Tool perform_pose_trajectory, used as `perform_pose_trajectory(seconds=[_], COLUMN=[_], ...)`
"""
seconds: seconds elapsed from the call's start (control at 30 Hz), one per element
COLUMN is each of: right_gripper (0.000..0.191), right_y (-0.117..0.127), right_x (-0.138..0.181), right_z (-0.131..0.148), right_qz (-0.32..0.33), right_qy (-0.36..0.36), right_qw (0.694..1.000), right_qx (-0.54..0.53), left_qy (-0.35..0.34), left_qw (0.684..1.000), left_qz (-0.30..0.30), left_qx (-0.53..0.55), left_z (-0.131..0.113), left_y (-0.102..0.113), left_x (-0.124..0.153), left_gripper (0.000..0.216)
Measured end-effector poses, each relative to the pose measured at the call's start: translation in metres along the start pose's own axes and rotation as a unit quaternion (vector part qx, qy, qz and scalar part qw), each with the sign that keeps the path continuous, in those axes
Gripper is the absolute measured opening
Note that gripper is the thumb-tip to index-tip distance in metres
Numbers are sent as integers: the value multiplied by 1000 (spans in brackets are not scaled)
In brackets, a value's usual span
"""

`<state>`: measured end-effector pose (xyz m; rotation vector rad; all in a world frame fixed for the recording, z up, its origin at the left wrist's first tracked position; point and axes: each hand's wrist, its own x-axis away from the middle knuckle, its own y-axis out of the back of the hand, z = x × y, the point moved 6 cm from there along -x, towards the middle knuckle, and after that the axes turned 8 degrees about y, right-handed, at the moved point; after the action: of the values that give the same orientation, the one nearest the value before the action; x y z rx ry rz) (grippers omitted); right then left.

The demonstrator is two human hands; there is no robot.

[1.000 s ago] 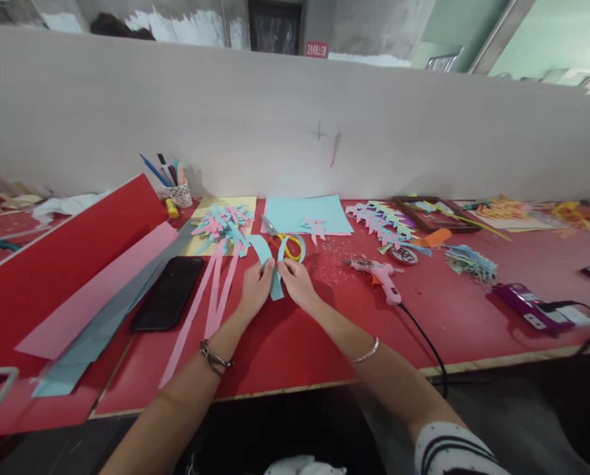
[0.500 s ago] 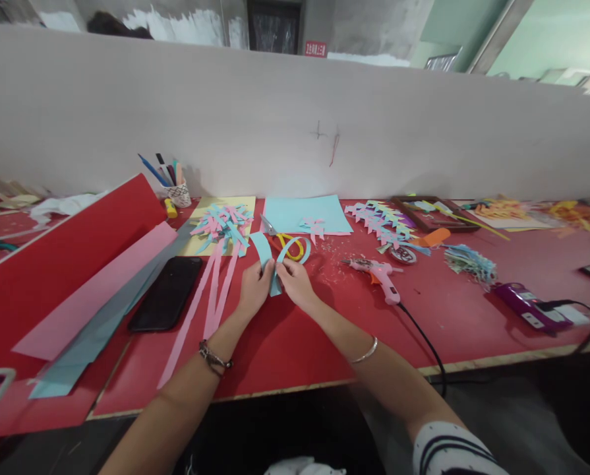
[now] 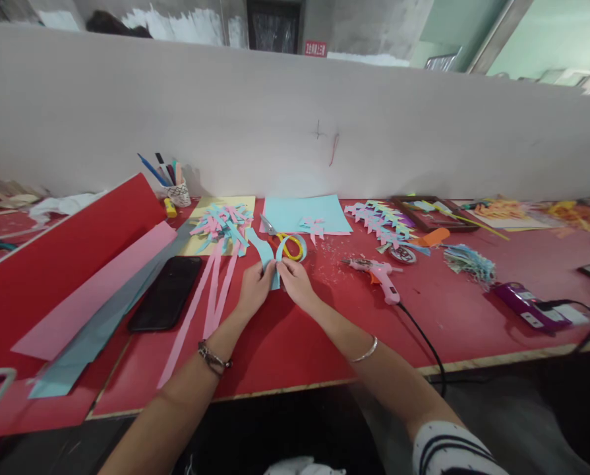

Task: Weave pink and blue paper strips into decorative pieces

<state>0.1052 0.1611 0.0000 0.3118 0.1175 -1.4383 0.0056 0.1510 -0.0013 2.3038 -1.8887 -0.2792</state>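
Between my two hands is a light blue paper strip, curling into a loop on the right. My left hand pinches it from the left, thumb and fingers pressed together. From the right, my right hand pinches the strip close to the left fingertips. Just beyond lie scissors with yellow handles, partly covered by the loop. Left of my hands, long pink paper strips trail from a pile of pink and blue paper pieces.
A black phone and large pink paper lie to the left. Rightward are a pink glue gun with its cord, a braided paper piece and a purple power block. Blue sheets lie by the partition.
The strip's left end has swung slightly up and left, and its loop has shifted a little left. Both hands keep their pinch at nearly the same spot.
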Motion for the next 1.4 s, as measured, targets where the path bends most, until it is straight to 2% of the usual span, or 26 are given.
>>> perform_pose_trajectory(seconds=[0.13, 0.33, 0.57, 0.73, 0.97, 1.13, 1.4], right_gripper=[26, 24, 26, 25, 26, 27, 27], right_y=[-1, 3, 0, 0, 1, 0, 3], right_x=[0, 0, 2, 2, 2, 2, 3], right_z=[-4, -6, 4, 0, -1, 1, 1], right_qz=[3, -18, 0, 4, -17, -2, -5], right_qy=[-10, -14, 28, 16, 23, 55, 45], right_qw=[1000, 1000, 999, 1000, 1000, 997, 996], right_qx=[-4, -10, 24, 27, 13, 46, 73], left_qy=[2, 3, -16, -8, -11, -20, -18], left_qw=[1000, 1000, 1000, 1000, 1000, 1000, 1000], left_qz=[-8, 16, 0, -15, 2, -11, -2], left_qx=[7, 5, -7, 2, -4, -16, -7], left_z=[0, 1, -3, -2, -1, -3, -5], left_y=[0, -5, -1, 0, -5, -1, -3], left_x=[1, 0, 3, 3, 2, 3, 4], left_gripper=[31, 33, 32, 33, 34, 35, 28])
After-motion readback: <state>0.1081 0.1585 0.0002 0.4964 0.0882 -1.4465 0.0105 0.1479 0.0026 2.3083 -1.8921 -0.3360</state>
